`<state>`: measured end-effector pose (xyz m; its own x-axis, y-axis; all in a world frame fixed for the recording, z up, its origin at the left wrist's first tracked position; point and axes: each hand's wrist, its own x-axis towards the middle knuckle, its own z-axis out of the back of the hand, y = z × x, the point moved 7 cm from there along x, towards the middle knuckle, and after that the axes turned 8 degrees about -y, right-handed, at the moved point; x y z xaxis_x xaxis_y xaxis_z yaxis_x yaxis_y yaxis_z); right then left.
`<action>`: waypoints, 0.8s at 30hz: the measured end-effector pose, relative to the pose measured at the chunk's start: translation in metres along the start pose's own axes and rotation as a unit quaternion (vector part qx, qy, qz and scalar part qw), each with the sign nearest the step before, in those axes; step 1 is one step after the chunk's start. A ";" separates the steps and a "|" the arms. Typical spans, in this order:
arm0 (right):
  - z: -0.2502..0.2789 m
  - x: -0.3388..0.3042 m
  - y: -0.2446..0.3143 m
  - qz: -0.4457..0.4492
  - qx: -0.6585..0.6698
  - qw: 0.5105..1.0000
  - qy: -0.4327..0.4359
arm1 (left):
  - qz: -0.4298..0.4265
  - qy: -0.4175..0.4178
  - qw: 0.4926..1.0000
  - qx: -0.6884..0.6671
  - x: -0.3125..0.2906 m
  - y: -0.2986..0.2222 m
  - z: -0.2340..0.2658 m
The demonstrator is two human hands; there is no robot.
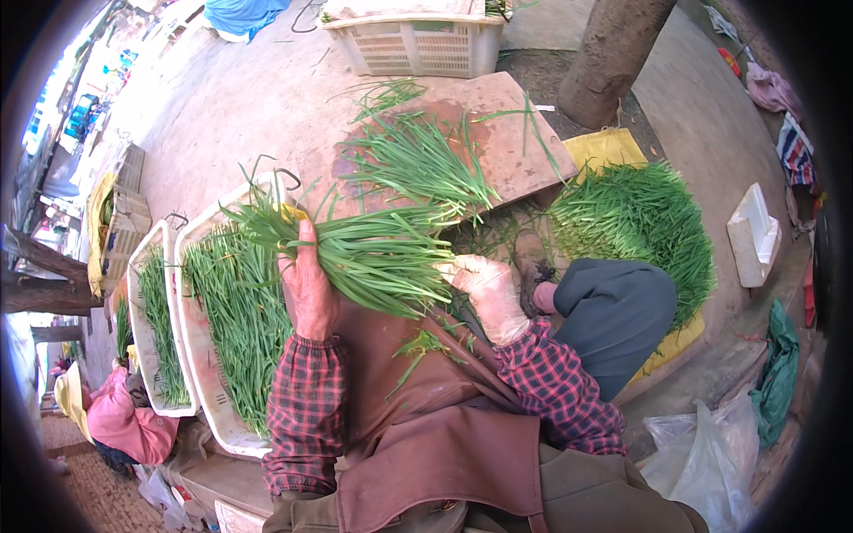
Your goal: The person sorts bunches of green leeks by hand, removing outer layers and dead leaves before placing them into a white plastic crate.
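Across my lap I hold a bunch of long green chives [382,258], its leafy tips to the left and pale stem ends to the right. My left hand [311,289] is closed round the leafy end, thumb on top. At the stem ends my right hand [489,293], which looks covered by a thin pale glove, has its fingers pinched together on the stems. Just beyond, a looser pile of chives [418,160] lies on a wet brown board [529,147]. A few loose blades rest on my brown apron [382,355].
Left of me stand two white crates [209,417] [182,410] filled with chives. A big heap of chives [640,222] lies on a yellow sack [613,147] at right. A lidded plastic crate [418,49] and a tree trunk [613,62] stand beyond the board. Another person [133,413] sits far left.
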<state>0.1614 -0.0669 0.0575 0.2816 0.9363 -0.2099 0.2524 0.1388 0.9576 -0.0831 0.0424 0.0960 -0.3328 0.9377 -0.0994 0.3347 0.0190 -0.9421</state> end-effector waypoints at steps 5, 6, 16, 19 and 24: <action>0.024 0.008 -0.018 -0.044 0.029 0.998 -0.014 | -0.039 0.003 0.999 -0.035 0.013 -0.018 0.010; 0.037 0.019 -0.027 -0.031 -0.054 0.996 -0.064 | -0.046 0.001 0.998 -0.032 0.012 -0.026 0.007; -0.053 0.035 0.016 -0.018 0.006 0.998 0.062 | -0.103 0.034 0.990 0.090 0.005 -0.026 0.008; -0.051 0.036 0.011 0.019 0.030 0.999 0.023 | -0.113 0.030 0.986 0.119 0.000 -0.022 0.009; -0.016 0.041 -0.017 -0.056 0.200 0.977 -0.044 | -0.101 -0.015 0.992 0.075 0.011 -0.023 0.030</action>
<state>0.1539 -0.0262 0.0355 0.3058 0.8886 -0.3418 0.6227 0.0849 0.7778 -0.1207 0.0423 0.1070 -0.4071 0.9090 0.0894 0.1245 0.1522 -0.9805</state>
